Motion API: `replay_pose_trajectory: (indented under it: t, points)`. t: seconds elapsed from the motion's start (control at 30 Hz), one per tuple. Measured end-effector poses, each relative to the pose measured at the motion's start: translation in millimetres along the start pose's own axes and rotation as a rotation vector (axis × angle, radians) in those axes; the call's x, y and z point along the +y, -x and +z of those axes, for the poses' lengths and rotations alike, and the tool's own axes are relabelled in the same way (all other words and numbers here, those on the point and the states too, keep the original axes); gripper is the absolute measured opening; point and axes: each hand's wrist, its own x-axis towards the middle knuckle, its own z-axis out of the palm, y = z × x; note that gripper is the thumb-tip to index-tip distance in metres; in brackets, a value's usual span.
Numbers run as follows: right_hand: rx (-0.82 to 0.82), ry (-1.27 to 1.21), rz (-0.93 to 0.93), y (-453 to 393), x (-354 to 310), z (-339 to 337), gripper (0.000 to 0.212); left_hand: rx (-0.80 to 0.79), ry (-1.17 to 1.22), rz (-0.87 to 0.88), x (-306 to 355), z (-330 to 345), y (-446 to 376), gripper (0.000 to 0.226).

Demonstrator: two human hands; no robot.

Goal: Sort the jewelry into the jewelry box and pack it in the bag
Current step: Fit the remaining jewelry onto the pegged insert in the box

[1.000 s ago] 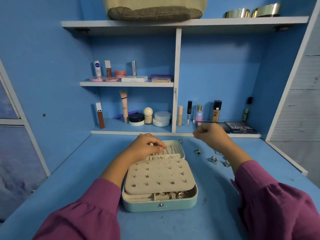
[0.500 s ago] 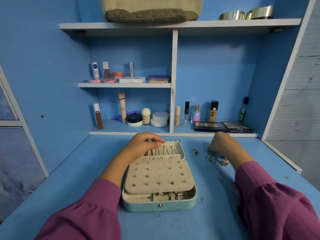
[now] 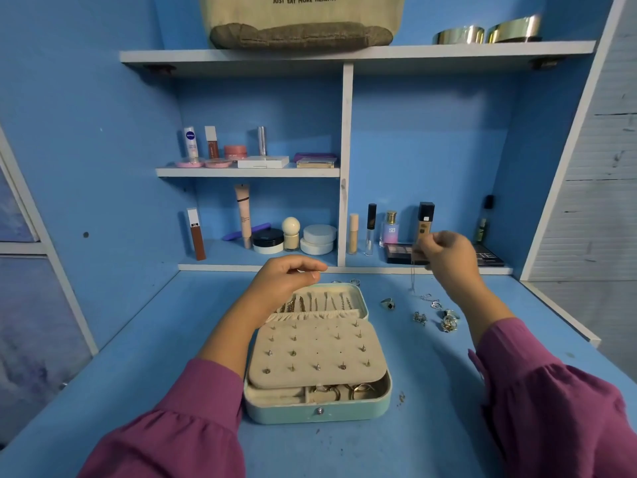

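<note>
A mint jewelry box (image 3: 319, 410) lies open on the blue table, its beige earring pad (image 3: 315, 353) studded with several earrings and gold chains hanging in its raised lid (image 3: 358, 298). My left hand (image 3: 286, 277) rests on the lid's top edge, fingers curled over it. My right hand (image 3: 446, 251) is lifted to the right of the box, pinching a thin silver necklace (image 3: 412, 279) that dangles to the table. Loose rings and pendants (image 3: 437, 313) lie below that hand. The canvas bag (image 3: 303, 19) sits on the top shelf.
Cosmetics fill the shelves behind: bottles (image 3: 391, 229), jars (image 3: 319, 239), palettes (image 3: 398, 253). Two metal bangles (image 3: 486, 32) sit on the top shelf. Two small rings (image 3: 346, 281) lie behind the box. The table's right edge (image 3: 565, 315) is near the jewelry.
My right hand dipped to the loose jewelry on the table, then rose again with a thin necklace pinched in it. My left hand stayed on the lid.
</note>
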Motion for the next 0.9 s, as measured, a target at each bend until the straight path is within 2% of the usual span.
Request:
replay_pose_trajectory:
  t: [0.4,0.73,0.9]
  points:
    - [0.105,-0.293,-0.127,-18,-57,-9,0.018,-0.015,-0.015,-0.011,-5,-2,-1,0.021]
    - [0.032,-0.382,-0.271,-18,-128,-5,0.023,-0.011,-0.005,-0.007,-2,-1,0,0.022]
    - [-0.023,-0.475,-0.284,-13,-154,4,0.021,-0.027,0.056,-0.029,-2,0,0,0.022]
